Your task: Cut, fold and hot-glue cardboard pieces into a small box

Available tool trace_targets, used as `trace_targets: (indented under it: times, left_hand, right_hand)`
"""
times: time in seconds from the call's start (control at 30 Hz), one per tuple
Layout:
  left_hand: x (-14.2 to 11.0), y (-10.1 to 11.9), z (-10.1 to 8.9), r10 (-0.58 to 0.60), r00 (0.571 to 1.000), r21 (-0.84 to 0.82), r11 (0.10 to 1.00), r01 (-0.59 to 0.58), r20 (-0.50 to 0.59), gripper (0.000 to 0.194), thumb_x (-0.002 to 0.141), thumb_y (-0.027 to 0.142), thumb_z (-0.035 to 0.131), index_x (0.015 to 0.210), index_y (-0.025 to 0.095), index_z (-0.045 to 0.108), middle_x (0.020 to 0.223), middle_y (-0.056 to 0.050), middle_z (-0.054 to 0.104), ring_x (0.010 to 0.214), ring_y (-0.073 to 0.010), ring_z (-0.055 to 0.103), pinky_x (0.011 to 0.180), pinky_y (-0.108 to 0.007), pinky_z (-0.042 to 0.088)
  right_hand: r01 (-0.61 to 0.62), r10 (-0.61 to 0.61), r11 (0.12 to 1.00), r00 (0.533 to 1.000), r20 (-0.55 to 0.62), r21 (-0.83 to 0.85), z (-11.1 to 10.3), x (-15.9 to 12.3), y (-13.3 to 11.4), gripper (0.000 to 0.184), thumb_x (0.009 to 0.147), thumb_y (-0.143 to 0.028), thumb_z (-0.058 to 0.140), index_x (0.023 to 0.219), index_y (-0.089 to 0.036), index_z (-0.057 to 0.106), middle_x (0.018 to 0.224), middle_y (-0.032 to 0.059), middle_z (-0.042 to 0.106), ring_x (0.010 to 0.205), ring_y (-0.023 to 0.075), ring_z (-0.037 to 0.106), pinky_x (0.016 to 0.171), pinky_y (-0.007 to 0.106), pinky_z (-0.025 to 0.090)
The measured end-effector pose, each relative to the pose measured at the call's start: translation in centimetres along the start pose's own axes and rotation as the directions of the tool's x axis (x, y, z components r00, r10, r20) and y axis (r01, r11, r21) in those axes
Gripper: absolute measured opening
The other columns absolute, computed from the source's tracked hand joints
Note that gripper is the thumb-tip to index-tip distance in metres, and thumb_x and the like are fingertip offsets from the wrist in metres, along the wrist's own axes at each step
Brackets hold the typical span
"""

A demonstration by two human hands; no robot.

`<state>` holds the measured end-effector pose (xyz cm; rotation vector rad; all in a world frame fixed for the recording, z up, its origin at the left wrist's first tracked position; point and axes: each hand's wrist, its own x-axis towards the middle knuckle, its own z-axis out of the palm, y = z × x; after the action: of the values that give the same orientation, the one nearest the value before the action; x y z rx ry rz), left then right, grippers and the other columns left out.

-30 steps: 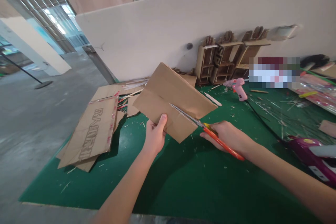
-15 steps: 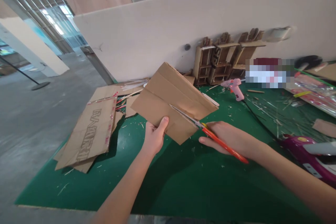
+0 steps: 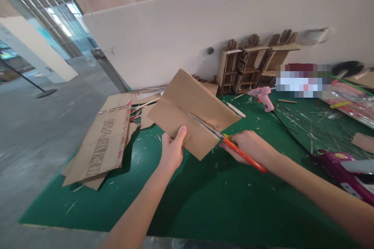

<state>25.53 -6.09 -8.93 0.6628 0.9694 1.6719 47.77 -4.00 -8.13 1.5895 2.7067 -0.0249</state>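
Observation:
My left hand (image 3: 174,147) grips the lower edge of a brown piece of cardboard (image 3: 187,93), thumb on top and the other fingers hidden beneath. The piece is held up at a tilt above the green tabletop. In my right hand (image 3: 244,146) is a pair of scissors (image 3: 230,142) with orange-red handles. Their blades lie in a slit that runs from the cardboard's right edge toward its middle. The cardboard on either side of the slit stands slightly apart. Part of the handles is hidden by my right hand.
Lettered cardboard sheets (image 3: 102,140) lie stacked at the left. A pink glue gun (image 3: 264,98) sits behind my right hand, its cord running to a purple tool (image 3: 344,171). Cardboard structures (image 3: 253,66) lean against the white board (image 3: 163,42). Scraps litter the green table (image 3: 204,210).
The scissor handles and my right hand have shifted slightly up and left. The strip of cardboard above the slit has risen a little. My left hand keeps its hold.

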Motion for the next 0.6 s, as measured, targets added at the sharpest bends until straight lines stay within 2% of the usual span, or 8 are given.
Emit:
trace_targets:
  times: [0.17,0.3,0.47,0.6]
  left_hand:
    - [0.5,0.1,0.2,0.030,0.998,0.004,1.000,-0.030,-0.062,0.034,0.064,0.033,0.083,0.088,0.014,0.068,0.089,-0.008,0.075,0.081,-0.0196,0.071,0.077,-0.031,0.055]
    - [0.8,0.2,0.4,0.006,0.997,-0.004,1.000,-0.006,-0.083,0.034,0.064,0.033,0.083,0.088,0.014,0.068,0.088,-0.007,0.074,0.077,-0.0184,0.071,0.074,-0.030,0.056]
    - [0.8,0.4,0.2,-0.030,0.999,0.000,1.000,0.030,-0.031,0.035,0.064,0.035,0.083,0.090,0.016,0.069,0.086,-0.006,0.075,0.075,-0.0185,0.071,0.075,-0.032,0.056]
    - [0.8,0.6,0.3,-0.040,0.999,0.017,0.999,0.041,-0.024,0.038,0.061,0.038,0.084,0.087,0.015,0.069,0.084,-0.006,0.075,0.073,-0.0194,0.071,0.074,-0.034,0.057]
  right_hand:
    - [-0.073,0.060,0.989,0.994,0.094,0.132,0.0,0.4,-0.4,0.056,0.094,-0.056,0.034,0.055,-0.020,0.054,0.054,0.0079,0.060,0.050,0.0198,0.059,0.051,0.029,0.034]
    - [-0.144,0.105,0.946,0.984,0.144,0.291,-0.4,0.5,-0.6,0.053,0.092,-0.055,0.037,0.052,-0.021,0.047,0.051,0.0042,0.055,0.047,0.0159,0.053,0.050,0.028,0.033]
    - [-0.151,0.010,0.809,0.970,0.244,0.568,-1.2,-0.4,-1.0,0.052,0.089,-0.054,0.044,0.049,-0.021,0.037,0.047,-0.0013,0.044,0.045,0.0110,0.044,0.048,0.026,0.031]
    - [-0.216,0.023,0.715,0.958,0.286,0.665,-1.2,-1.4,-1.6,0.050,0.090,-0.052,0.043,0.051,-0.020,0.042,0.048,-0.0011,0.049,0.045,0.0108,0.046,0.047,0.025,0.033]
